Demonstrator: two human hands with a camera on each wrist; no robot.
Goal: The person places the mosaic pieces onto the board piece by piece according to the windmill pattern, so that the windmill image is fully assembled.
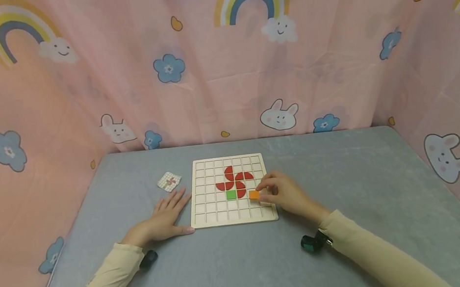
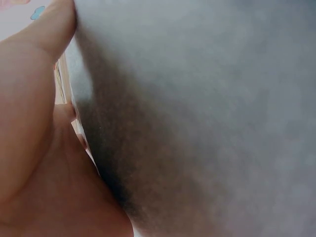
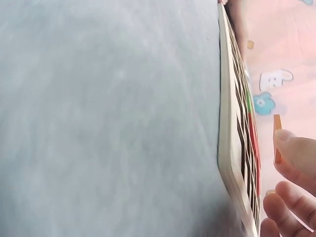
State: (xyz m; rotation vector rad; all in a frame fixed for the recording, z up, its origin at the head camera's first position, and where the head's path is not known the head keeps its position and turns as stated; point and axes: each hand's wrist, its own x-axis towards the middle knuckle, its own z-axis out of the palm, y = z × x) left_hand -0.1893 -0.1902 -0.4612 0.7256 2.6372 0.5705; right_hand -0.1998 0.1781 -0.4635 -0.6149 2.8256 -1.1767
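Observation:
A pale wooden grid board [image 1: 212, 219] lies on the table, with several red curved tiles [image 1: 229, 177] forming a pinwheel in its cells. One green square tile [image 1: 231, 195] sits below the pinwheel's left part. My right hand [image 1: 284, 194] pinches an orange square tile [image 1: 254, 195] between thumb and finger, over the board's right side. In the right wrist view the orange tile [image 3: 277, 138] is seen edge-on, held clear of the board. My left hand [image 1: 165, 218] lies with fingers spread on the table, fingertips at the board's left edge. The left wrist view shows mostly its palm and thumb [image 2: 29, 118].
A small white pattern card [image 1: 169, 182] with a red pinwheel design lies left of the board, just beyond my left fingers. The grey cloth-covered table [image 1: 341, 171] is bordered by a pink printed curtain [image 1: 215, 101] at the back and sides.

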